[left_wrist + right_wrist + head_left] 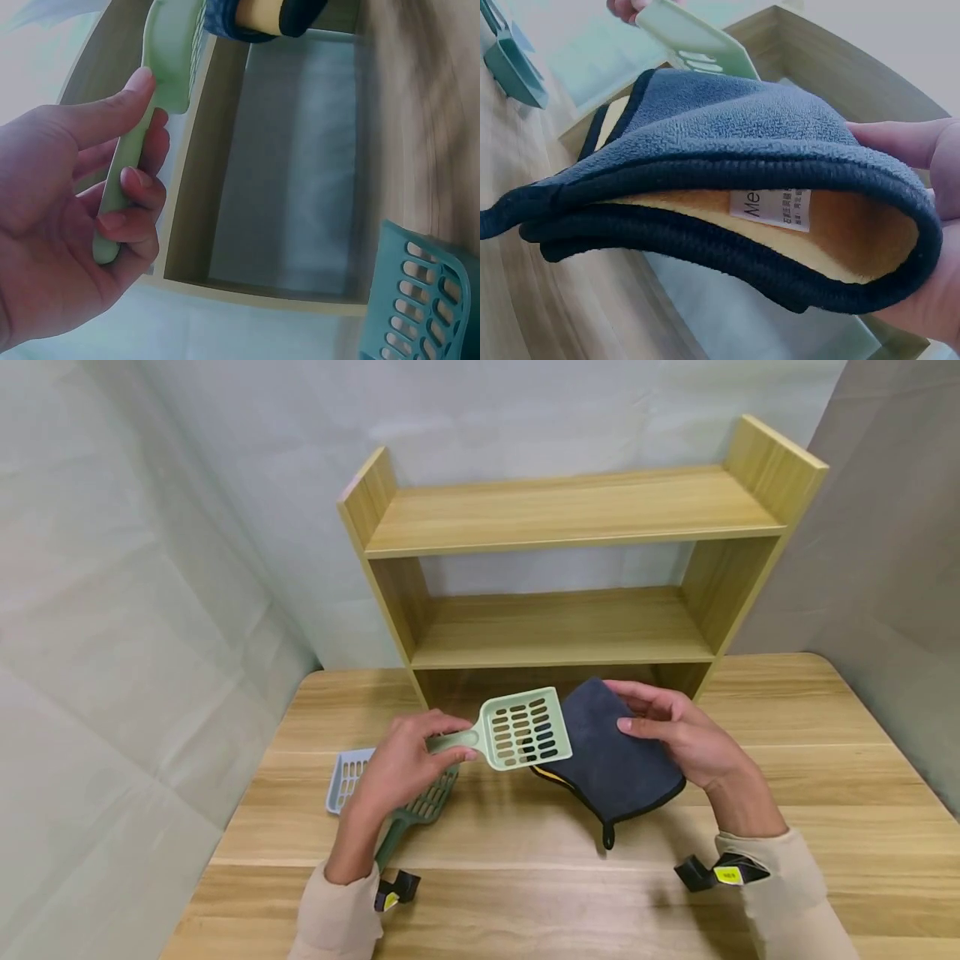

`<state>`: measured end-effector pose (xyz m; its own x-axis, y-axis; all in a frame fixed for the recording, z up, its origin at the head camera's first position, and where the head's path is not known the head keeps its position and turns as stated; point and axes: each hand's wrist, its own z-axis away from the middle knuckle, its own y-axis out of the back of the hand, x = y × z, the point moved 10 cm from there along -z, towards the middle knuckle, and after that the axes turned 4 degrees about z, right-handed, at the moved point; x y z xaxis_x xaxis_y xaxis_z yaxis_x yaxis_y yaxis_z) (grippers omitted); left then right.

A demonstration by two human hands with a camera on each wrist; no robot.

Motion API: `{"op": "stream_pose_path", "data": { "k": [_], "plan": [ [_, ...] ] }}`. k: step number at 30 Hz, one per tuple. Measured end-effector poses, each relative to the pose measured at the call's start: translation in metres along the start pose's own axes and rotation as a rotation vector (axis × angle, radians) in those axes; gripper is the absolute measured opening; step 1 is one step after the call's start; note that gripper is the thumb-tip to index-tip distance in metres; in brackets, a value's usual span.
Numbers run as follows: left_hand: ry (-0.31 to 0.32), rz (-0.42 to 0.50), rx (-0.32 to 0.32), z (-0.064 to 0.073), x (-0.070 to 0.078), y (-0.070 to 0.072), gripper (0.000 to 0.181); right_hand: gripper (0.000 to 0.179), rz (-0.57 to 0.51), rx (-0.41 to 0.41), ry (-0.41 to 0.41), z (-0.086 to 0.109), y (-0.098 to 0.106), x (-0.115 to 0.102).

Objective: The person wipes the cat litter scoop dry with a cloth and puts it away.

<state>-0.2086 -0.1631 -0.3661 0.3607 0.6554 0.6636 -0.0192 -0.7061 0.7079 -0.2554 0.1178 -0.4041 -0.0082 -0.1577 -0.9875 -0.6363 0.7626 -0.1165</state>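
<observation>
My left hand (408, 760) grips the handle of a pale green litter scoop (525, 728), its slotted head turned to the right above the table. In the left wrist view the thumb lies along the handle (124, 169) and the fingers curl round it. A folded cloth (618, 756), dark grey-blue outside with yellow inside and black edging, hangs from my right hand (686, 735), thumb in front and fingers behind. The scoop's tip overlaps the cloth's left edge in the head view. A white label (772, 208) shows inside the fold in the right wrist view.
Beneath my left forearm, a dark green slotted scoop (427, 802) and a light blue one (348, 777) lie on the wooden table (525, 893). Behind both hands stands a wooden shelf unit (562, 627) with two visible boards. Pale fabric (150, 610) hangs around the table.
</observation>
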Motion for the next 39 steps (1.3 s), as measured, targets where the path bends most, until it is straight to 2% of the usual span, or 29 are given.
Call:
{"op": "stream_pose_path", "data": {
  "k": [9,17,26,32,39],
  "plan": [
    [-0.017,0.038,-0.063,0.002,0.003,-0.006,0.028,0.05,0.066,0.128,-0.001,-0.001,0.009,0.001],
    [-0.041,0.081,-0.084,0.001,0.006,-0.009,0.025,0.05,0.073,0.143,0.002,-0.005,0.005,0.004],
    [-0.081,0.128,-0.137,0.004,0.01,-0.014,0.026,0.051,0.085,0.065,-0.01,-0.009,-0.006,0.009],
    [-0.128,0.162,-0.157,0.006,0.017,-0.018,0.027,0.052,0.158,0.02,-0.02,-0.012,-0.014,0.013],
    [-0.156,0.212,-0.209,0.006,0.022,-0.027,0.028,0.054,0.187,-0.052,0.014,-0.016,-0.027,0.018]
  ]
}}
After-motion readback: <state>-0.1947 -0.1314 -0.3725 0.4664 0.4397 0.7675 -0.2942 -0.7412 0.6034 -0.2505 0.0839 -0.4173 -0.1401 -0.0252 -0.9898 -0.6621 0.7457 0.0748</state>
